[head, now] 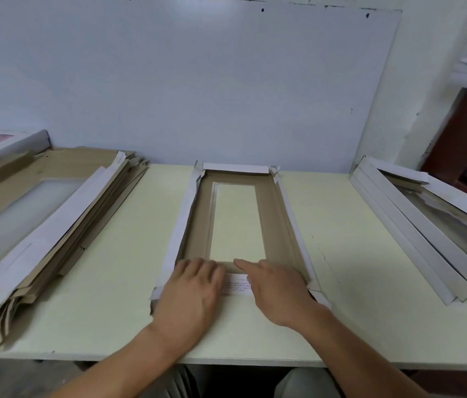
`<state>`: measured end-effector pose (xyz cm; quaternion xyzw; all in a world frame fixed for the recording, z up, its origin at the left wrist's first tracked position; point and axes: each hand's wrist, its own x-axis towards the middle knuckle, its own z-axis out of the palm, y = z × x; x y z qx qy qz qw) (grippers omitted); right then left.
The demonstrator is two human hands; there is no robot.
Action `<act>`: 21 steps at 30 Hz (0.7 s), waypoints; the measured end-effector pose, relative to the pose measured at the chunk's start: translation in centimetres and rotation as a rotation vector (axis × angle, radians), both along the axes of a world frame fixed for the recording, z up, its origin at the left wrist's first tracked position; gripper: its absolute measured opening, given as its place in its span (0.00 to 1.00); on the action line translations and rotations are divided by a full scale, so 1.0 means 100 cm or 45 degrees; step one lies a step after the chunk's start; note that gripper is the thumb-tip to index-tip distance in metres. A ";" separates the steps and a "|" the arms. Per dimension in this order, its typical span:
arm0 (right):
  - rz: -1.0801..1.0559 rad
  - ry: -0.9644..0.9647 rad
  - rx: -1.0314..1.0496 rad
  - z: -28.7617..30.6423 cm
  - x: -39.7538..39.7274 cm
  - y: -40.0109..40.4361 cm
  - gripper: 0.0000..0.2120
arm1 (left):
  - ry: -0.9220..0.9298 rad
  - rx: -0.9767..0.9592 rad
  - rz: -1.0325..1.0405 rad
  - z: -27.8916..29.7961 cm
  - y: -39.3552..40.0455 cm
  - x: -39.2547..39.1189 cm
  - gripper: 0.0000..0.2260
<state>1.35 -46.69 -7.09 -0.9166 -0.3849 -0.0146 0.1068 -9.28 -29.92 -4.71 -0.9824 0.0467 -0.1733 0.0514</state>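
**Near edge of the table [341,282].** Both hands rest on the white near flap [238,285] of a cardboard frame [197,222].

- **Left hand [195,285]:** fingers straight and close together, pressing flat and holding nothing.
- **Right hand [278,291]:** fingers loosely spread, forefinger stretched leftward along the flap's fold, grasping nothing.

**Mid-table.** The frame lies flat with its long axis running near to far. It is brown card around a pale oblong window, with white flaps on all four edges. The side flaps and the far flap [236,168] appear already turned in. The near flap seems to be the last to crease, so the folding looks almost done.

**Flanks.** At left is a stack of flat blanks [54,214], and at right a stack of folded frames [415,225]. Both stand well apart from the frame.
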 end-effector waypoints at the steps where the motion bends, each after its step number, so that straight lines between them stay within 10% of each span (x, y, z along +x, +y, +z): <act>1: 0.004 -0.028 -0.073 -0.002 0.000 0.001 0.25 | -0.009 0.021 -0.050 -0.007 -0.008 -0.002 0.14; 7: 0.070 0.211 -0.322 -0.021 -0.005 -0.004 0.45 | 0.478 -0.090 0.043 -0.021 -0.019 -0.009 0.39; 14: -0.160 0.269 -0.216 -0.026 -0.002 -0.022 0.50 | 0.484 0.236 0.098 -0.008 -0.021 -0.013 0.42; 21: -0.104 -0.073 0.164 0.002 -0.023 -0.023 0.35 | -0.162 -0.603 0.018 0.035 0.075 -0.040 0.10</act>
